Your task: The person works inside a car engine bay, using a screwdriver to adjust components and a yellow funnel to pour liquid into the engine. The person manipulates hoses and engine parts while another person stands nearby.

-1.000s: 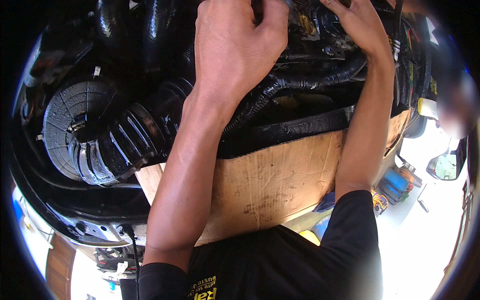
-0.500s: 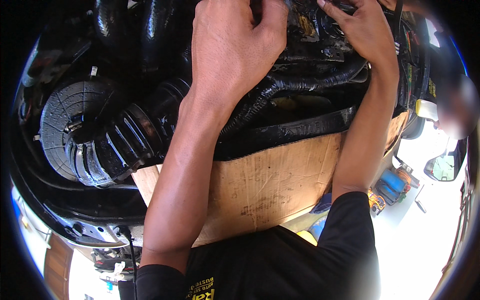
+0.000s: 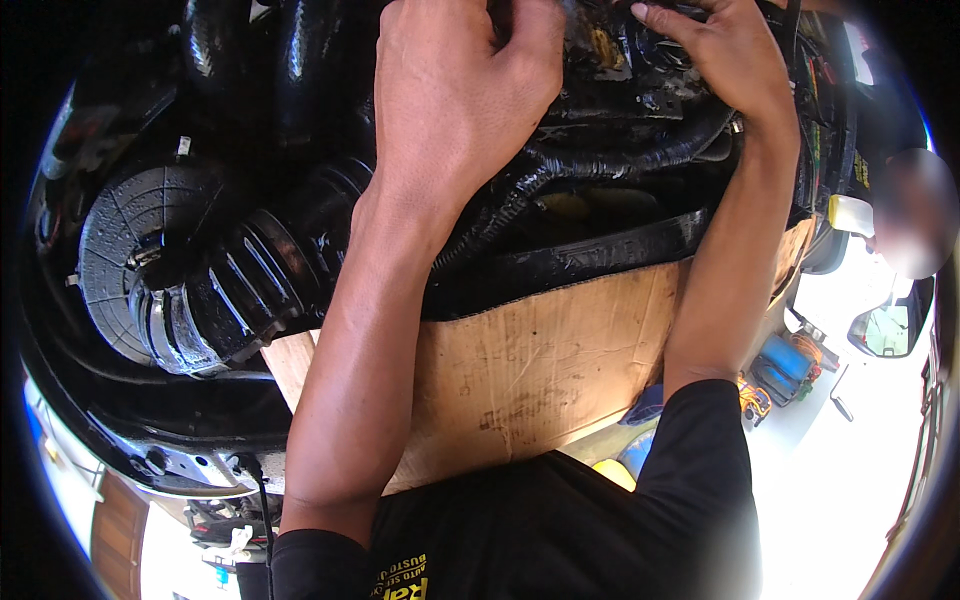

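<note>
The head view looks into a dark engine bay, and much of it is hard to read because the parts are black and shiny. The left hand (image 3: 455, 95) is curled into a loose fist near the top edge; its fingertips are cut off by the picture's rim and hidden behind the knuckles, so it cannot be told what, if anything, they pinch. The right hand (image 3: 725, 55) lies with bent fingers on a cluster of dark engine parts (image 3: 640, 60) at the top, touching them, but whether it grips something is not visible. Below both hands a black corrugated wiring loom (image 3: 600, 165) runs across, partly covered by the left forearm. At the left sits a ribbed air hose (image 3: 250, 290) joined to a round black housing (image 3: 125, 250). A brown cardboard sheet (image 3: 545, 370) lies over the front edge of the bay, between the forearms; its lower part is hidden by the person's black shirt (image 3: 560, 530).
</note>
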The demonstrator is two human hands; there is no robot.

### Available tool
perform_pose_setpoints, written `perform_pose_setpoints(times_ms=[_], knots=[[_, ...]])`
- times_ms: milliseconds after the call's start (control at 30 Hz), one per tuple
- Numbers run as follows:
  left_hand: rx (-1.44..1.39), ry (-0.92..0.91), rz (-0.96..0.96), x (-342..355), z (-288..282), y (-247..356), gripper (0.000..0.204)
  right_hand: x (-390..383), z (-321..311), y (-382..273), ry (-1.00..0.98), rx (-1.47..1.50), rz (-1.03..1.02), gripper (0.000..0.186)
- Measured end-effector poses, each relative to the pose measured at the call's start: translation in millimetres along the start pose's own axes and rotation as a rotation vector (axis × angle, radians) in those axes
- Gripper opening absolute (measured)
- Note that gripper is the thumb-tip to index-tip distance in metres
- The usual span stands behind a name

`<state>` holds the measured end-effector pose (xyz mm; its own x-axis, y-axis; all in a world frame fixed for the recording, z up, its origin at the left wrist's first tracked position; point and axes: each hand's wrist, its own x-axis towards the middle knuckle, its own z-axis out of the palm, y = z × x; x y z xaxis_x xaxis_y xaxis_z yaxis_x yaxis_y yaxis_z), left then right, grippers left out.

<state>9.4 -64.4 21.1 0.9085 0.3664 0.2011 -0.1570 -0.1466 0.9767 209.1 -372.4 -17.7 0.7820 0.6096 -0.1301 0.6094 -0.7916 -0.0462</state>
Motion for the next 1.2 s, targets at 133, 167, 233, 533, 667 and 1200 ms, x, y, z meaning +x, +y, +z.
perform_pose_setpoints(times_ms=[133, 167, 233, 533, 667, 1200], knots=[[0.019, 0.001, -0.004, -0.5, 1.0, -0.4, 0.009, -2.4, -0.2, -5.7, -0.004, 0.003, -0.001, 0.042], [-0.021, -0.006, -0.055, 0.8, 0.6, 0.0, 0.009, 4.9, 4.8, -11.4, -0.004, 0.004, 0.0, 0.042], [-0.038, -0.009, -0.058, 0.4, -0.4, 0.9, 0.009, 8.9, 10.3, -26.3, -0.007, 0.006, 0.002, 0.042], [0.041, 0.009, 0.043, -2.6, 0.8, -3.4, 0.01, 7.6, 12.5, -20.7, -0.022, 0.014, -0.006, 0.041], [-0.004, -0.004, 0.041, -2.1, -0.5, -6.5, 0.011, -0.5, 1.8, 0.7, -0.024, 0.01, -0.014, 0.041], [0.027, 0.032, 0.034, 1.5, -3.5, -3.5, 0.012, -9.3, -1.4, -23.0, -0.046, 0.025, -0.041, 0.041]])
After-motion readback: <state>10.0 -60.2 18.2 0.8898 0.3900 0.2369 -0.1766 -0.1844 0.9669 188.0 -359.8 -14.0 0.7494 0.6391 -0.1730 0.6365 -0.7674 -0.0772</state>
